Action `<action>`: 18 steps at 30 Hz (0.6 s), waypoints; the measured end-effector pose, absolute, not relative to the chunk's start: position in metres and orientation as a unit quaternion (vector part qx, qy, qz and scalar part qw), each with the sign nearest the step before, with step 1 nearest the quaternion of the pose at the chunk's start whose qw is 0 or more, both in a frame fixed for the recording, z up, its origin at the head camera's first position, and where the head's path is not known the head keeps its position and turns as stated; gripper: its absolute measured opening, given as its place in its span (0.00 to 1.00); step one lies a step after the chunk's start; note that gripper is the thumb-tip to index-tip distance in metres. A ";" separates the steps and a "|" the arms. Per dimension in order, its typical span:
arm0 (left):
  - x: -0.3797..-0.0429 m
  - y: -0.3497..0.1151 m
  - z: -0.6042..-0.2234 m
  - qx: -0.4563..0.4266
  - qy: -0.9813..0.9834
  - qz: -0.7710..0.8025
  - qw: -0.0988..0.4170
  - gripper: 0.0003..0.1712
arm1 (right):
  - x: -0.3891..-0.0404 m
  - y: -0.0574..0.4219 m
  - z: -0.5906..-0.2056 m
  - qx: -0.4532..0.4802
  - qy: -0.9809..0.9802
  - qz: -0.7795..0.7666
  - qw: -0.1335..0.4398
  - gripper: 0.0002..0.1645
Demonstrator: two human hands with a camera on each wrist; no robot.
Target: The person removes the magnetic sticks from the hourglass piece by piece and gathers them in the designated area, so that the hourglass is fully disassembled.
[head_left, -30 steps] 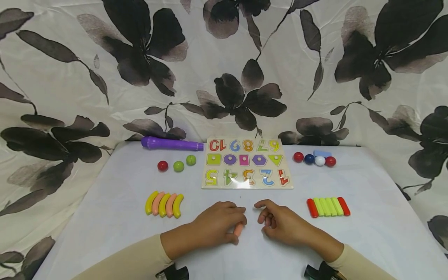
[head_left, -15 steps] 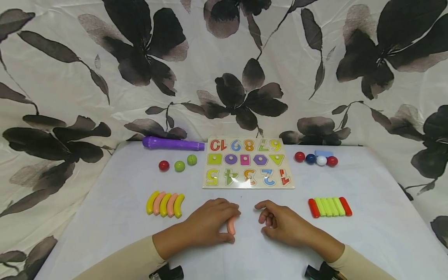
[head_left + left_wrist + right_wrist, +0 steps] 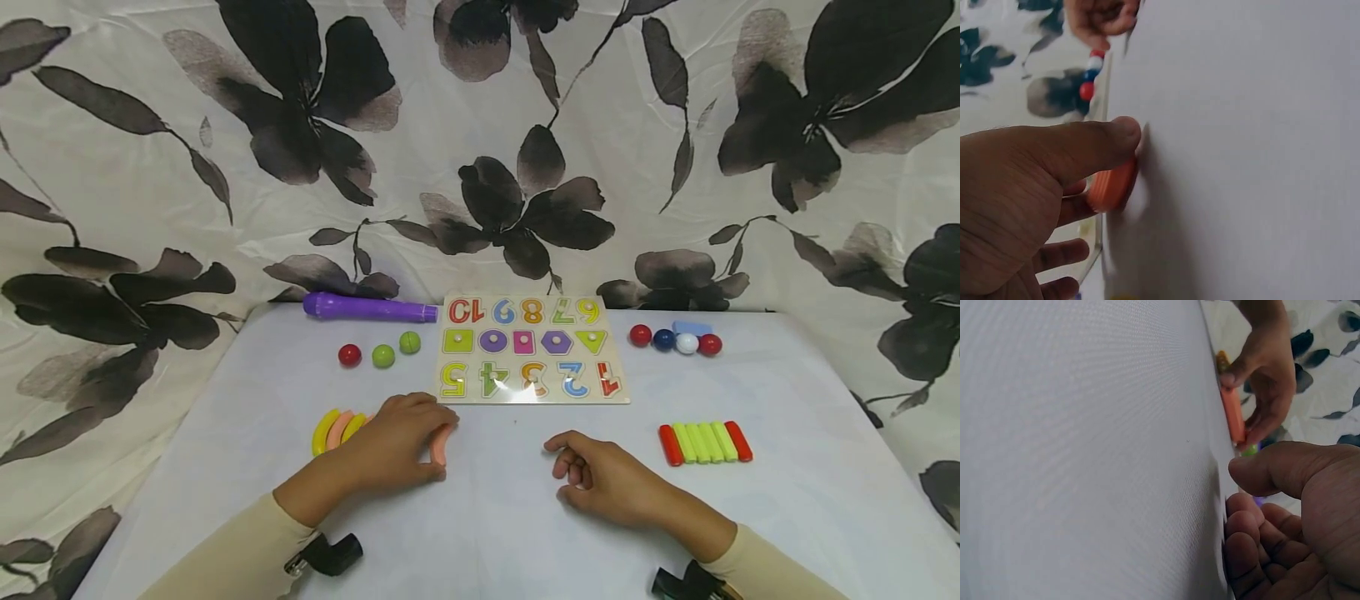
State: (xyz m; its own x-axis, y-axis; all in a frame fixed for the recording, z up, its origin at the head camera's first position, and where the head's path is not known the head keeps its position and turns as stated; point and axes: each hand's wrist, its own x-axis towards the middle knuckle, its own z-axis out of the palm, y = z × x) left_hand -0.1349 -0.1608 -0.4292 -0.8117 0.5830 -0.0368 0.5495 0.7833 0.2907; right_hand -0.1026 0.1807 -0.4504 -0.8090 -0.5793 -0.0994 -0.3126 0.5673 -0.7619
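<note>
Between thumb and fingers my left hand (image 3: 401, 442) pinches a curved orange stick (image 3: 440, 446), shaped like a small toy sausage, on or just above the white cloth. In the left wrist view the thumb presses one side of this ridged orange stick (image 3: 1113, 187). A row of curved yellow and orange sticks (image 3: 322, 431) lies just left of that hand, which covers its right part. My right hand (image 3: 607, 479) rests on the cloth with fingers loosely curled and nothing in them; the right wrist view shows its bare palm (image 3: 1341, 512).
A number puzzle board (image 3: 532, 350) lies at the back centre. Behind the left hand are a purple toy microphone (image 3: 367, 307), a red ball (image 3: 349, 356) and two green balls. Several balls (image 3: 663, 340), a blue block (image 3: 692, 327) and red and green sticks (image 3: 705, 442) are at right.
My left hand has moved left and slightly away from me, carrying the orange stick toward the row of curved sticks, part of which it now covers. The right hand has stayed put.
</note>
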 end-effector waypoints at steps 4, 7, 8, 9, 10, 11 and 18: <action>-0.137 -0.179 -0.426 0.263 0.954 0.129 0.068 0.41 | -0.103 0.181 -0.451 -0.258 0.868 -0.388 0.169 0.27; -0.137 -0.190 -0.424 0.259 0.954 0.137 0.066 0.42 | -0.102 0.181 -0.451 -0.259 0.868 -0.390 0.167 0.26; -0.137 -0.194 -0.424 0.259 0.953 0.143 0.065 0.42 | -0.102 0.181 -0.451 -0.260 0.867 -0.390 0.166 0.26; -0.137 -0.197 -0.425 0.260 0.952 0.146 0.063 0.42 | -0.102 0.181 -0.451 -0.260 0.867 -0.391 0.165 0.26; -0.137 -0.199 -0.425 0.262 0.952 0.148 0.061 0.42 | -0.102 0.181 -0.451 -0.261 0.867 -0.391 0.165 0.26; -0.136 -0.202 -0.426 0.263 0.951 0.151 0.060 0.41 | -0.102 0.181 -0.451 -0.261 0.867 -0.392 0.165 0.26; -0.134 -0.210 -0.427 0.253 0.953 0.158 0.060 0.42 | -0.100 0.181 -0.448 -0.258 0.867 -0.390 0.171 0.25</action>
State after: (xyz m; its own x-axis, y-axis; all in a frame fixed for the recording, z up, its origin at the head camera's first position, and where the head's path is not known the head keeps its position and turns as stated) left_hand -0.1339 -0.2101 -0.4266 -0.8645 0.5014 -0.0348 0.4632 0.8218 0.3318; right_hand -0.1005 0.1809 -0.4477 -0.8084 -0.5811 -0.0942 -0.3147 0.5618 -0.7651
